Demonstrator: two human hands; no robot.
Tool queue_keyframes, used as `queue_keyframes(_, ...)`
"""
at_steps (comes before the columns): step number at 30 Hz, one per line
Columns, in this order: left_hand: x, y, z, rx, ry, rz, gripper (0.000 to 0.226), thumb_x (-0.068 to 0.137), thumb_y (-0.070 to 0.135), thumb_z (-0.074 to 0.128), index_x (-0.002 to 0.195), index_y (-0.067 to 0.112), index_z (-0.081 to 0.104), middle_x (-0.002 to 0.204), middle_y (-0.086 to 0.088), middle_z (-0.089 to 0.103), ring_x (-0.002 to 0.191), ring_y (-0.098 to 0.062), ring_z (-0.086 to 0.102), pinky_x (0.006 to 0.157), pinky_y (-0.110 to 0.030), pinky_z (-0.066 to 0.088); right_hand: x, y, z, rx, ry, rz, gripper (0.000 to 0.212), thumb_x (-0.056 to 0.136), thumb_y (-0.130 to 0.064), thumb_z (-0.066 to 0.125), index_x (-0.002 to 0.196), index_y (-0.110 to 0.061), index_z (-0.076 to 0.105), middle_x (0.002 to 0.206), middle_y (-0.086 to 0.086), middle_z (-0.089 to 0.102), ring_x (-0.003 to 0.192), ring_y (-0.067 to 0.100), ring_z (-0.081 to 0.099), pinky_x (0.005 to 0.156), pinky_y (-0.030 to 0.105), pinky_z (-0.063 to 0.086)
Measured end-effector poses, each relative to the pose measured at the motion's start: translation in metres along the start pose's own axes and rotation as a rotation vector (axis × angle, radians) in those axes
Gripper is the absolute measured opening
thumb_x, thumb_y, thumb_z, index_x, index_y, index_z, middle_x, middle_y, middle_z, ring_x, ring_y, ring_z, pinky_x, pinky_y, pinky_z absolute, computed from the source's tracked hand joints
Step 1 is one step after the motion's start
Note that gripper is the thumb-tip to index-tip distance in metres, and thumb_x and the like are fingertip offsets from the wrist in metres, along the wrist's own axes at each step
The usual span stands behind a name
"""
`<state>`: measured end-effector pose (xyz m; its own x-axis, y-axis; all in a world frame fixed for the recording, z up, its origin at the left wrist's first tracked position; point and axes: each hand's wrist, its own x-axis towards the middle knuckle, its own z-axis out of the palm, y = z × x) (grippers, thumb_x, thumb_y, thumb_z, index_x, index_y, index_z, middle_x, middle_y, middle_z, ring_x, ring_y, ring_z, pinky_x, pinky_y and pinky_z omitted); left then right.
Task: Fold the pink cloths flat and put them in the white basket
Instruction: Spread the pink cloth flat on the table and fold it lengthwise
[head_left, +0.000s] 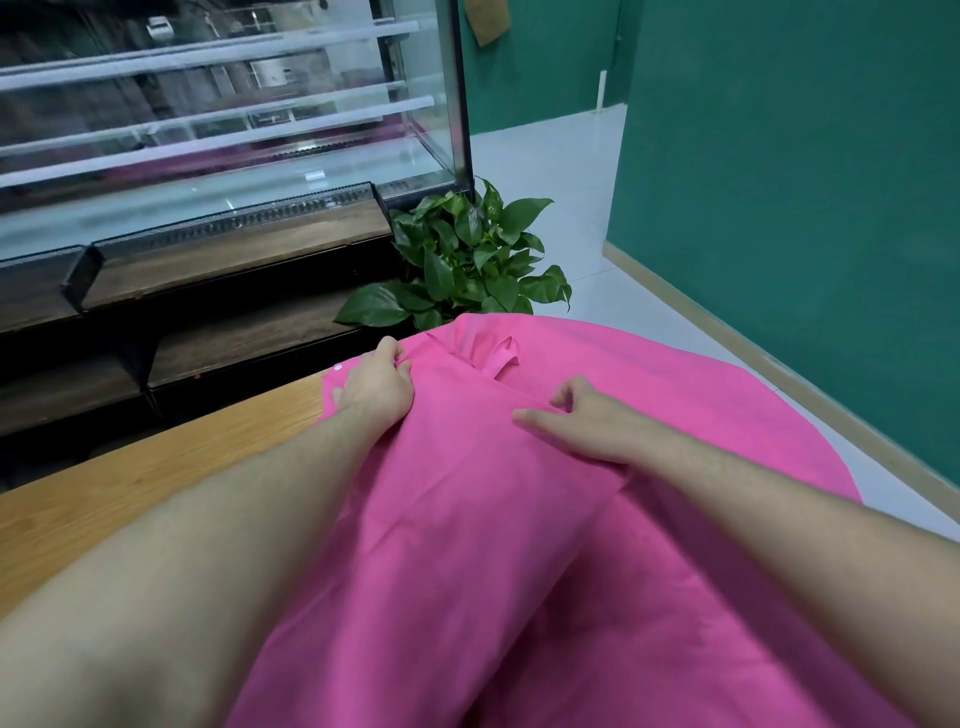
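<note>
Left hand grips pink cloth — right hand pinches it (table).

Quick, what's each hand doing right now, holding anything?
Left hand: grips the pink cloth near its far edge.
Right hand: pinches a fold of the same cloth.
</note>
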<state>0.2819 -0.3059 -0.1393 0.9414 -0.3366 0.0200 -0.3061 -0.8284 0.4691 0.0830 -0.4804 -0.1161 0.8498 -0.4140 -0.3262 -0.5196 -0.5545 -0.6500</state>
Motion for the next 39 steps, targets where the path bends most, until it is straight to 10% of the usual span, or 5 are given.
queue_keyframes(11,0.003,0.006,-0.007,-0.166,0.094,0.044,0.009,0.096,0.038,0.054,0.089,0.035,0.051,0.114,0.001,0.063,0.108,-0.024,0.058,0.092,-0.041,0.045,-0.01,-0.007,-0.015,-0.319,0.256,-0.231,0.041,0.1,-0.05,0.042,0.071,-0.022,0.035,0.071,-0.004,0.047,0.075,0.025,0.048,0.066,0.035,0.037)
queue_keyframes(18,-0.028,0.009,-0.029,-0.2,0.107,0.056,0.035,0.096,0.034,0.054,0.13,0.026,0.051,0.143,0.0,0.043,0.131,-0.023,0.044,0.105,-0.051,0.038,-0.002,0.012,0.0,-0.62,0.202,0.009,0.031,0.099,-0.047,0.038,0.113,-0.021,0.049,0.109,0.006,0.066,0.099,0.029,0.062,0.073,0.034,0.044)
queue_keyframes(21,-0.074,-0.016,-0.034,-0.146,0.142,0.173,0.032,0.097,0.03,0.052,0.129,0.025,0.051,0.146,0.003,0.038,0.136,-0.017,0.038,0.106,-0.052,0.037,-0.004,0.004,0.007,-0.515,0.374,-0.209,0.029,0.091,-0.036,0.05,0.116,-0.021,0.049,0.109,0.003,0.062,0.102,0.03,0.057,0.08,0.039,0.047)
queue_keyframes(28,-0.119,-0.11,-0.058,0.023,0.084,-0.082,0.032,0.096,0.042,0.054,0.125,0.03,0.059,0.126,0.006,0.063,0.121,-0.022,0.054,0.098,-0.051,0.04,-0.01,-0.052,0.043,-0.378,0.302,-0.686,0.02,0.089,-0.021,0.053,0.106,-0.025,0.064,0.102,-0.007,0.061,0.102,0.018,0.052,0.093,0.039,0.041)
queue_keyframes(39,-0.093,-0.118,-0.073,0.033,-0.075,-0.196,0.032,0.095,0.046,0.057,0.094,0.016,0.068,0.086,0.006,0.067,0.099,-0.019,0.064,0.087,-0.038,0.028,0.018,-0.096,0.071,-0.475,0.209,-0.626,0.028,0.09,-0.022,0.048,0.114,-0.024,0.063,0.115,0.0,0.06,0.111,0.023,0.049,0.095,0.041,0.04)
